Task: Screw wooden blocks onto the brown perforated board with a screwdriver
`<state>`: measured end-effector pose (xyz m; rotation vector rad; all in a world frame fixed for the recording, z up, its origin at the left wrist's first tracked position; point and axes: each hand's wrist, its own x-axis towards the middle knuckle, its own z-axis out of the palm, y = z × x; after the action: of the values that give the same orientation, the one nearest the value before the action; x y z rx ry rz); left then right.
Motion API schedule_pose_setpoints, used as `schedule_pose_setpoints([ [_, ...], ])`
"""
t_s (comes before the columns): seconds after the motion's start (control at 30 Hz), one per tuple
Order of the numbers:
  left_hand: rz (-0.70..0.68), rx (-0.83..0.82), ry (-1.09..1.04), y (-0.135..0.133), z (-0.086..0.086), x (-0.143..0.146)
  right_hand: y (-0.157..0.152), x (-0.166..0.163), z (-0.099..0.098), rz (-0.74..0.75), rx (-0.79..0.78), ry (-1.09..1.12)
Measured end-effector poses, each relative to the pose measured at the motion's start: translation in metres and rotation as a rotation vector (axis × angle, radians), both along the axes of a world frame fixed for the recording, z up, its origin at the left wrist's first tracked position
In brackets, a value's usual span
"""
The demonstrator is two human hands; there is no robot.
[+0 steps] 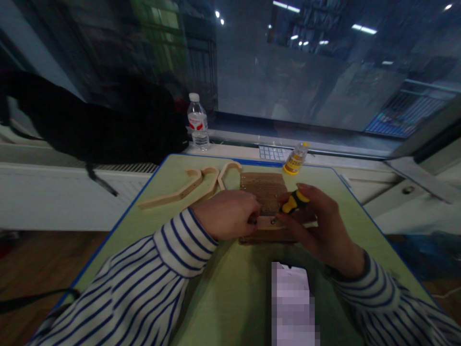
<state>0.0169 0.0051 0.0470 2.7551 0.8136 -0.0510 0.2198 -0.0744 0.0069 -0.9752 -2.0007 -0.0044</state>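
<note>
A pale wooden strip point(265, 223) lies across a brown corrugated cardboard piece point(262, 185) on the table. My left hand point(230, 214) is closed, its curled fingers gripping the strip's left end. In my right hand point(322, 221) is a stubby yellow-and-black screwdriver point(295, 201), held by thumb and fingers above the strip. A small metal screw or ring point(272, 221) shows on the strip, close to the right fingertips. The screwdriver's tip cannot be made out. To the left of the cardboard, several curved wooden hook-shaped pieces point(180, 192) rest on the table.
The light green table point(216, 298) has a blue edge. Nearest me lies a phone point(292, 307) with a lit screen. A yellow-capped bottle point(296, 159) stands tilted in view at the back right. On the sill are a water bottle point(198, 124) and a black bag point(126, 129), before a window.
</note>
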Motion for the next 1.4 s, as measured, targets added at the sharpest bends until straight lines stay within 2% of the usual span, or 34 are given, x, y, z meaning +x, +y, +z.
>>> schedule_pose_setpoints([
  [0.3,0.006,-0.006,0.000,-0.0007,0.0005,0.0011,0.0004,-0.0008,-0.0019,0.034,0.016,-0.012],
  [0.67,0.016,-0.018,0.022,-0.0008,0.0021,0.0008,-0.0032,0.0017,0.0060,0.082,0.009,-0.067],
  [1.1,0.004,-0.004,0.012,-0.0005,0.0000,0.0012,0.0001,0.0012,0.0022,0.048,0.089,-0.043],
  [1.4,-0.008,0.005,0.006,-0.0002,0.0004,0.0005,0.0034,0.0043,0.0008,0.070,0.082,-0.048],
])
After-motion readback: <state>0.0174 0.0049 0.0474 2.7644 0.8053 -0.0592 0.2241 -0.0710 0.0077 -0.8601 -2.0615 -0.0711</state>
